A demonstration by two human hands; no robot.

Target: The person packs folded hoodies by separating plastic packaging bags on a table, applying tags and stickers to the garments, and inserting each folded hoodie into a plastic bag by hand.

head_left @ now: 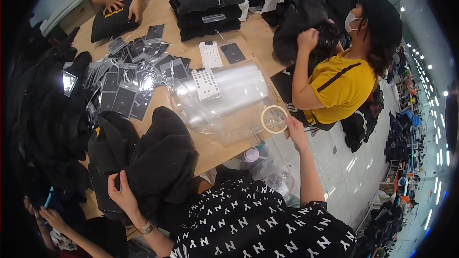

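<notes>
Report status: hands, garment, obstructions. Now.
Right hand gripping cream ring. Left hand against dark garment. Garment bunched, uncovered; clear plastic beside it.

Glare whitens clear bags (239,91) (edges bowed, dark).

I see a black shirt (239,233) across the bottom centre of my view — white "NY" lettering (260,229) repeated all over, short sleeve (315,205) at right — and a shiny band (145,228) circling the left wrist (138,219), lower left.
</notes>
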